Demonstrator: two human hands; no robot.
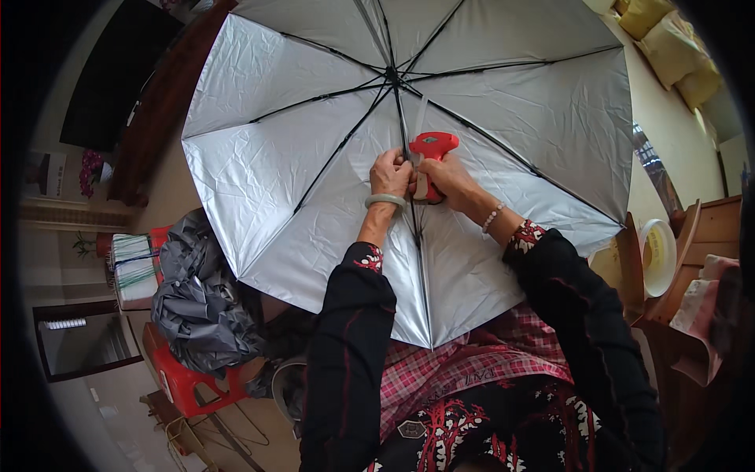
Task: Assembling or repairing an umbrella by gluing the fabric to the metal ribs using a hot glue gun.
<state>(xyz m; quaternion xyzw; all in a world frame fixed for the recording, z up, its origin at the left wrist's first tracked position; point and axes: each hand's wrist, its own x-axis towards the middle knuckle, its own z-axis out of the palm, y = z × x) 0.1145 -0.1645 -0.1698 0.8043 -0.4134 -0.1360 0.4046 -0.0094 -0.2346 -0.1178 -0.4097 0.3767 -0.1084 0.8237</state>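
An open umbrella (pixel 283 189) with a silver underside and thin black ribs spreads in front of me, its rib hub (pixel 392 75) toward the far side. My right hand (pixel 447 175) is wrapped round a red hand tool (pixel 434 143) with a broad head, which lies over the silver cloth beside a rib. Close by on the left, my left hand (pixel 390 173) has its fingers bent in a pinch at that rib (pixel 416 224). Between the hands, the tool's working end and the exact point of contact are hidden by my fingers.
To the left, crumpled dark grey cloth (pixel 200 303) is heaped by a red plastic stool (pixel 182 381), near a white box with green strings (pixel 134 267). At right stand a white bucket (pixel 657 258) and wooden furniture (pixel 712 220). A checked apron (pixel 495 354) covers my lap.
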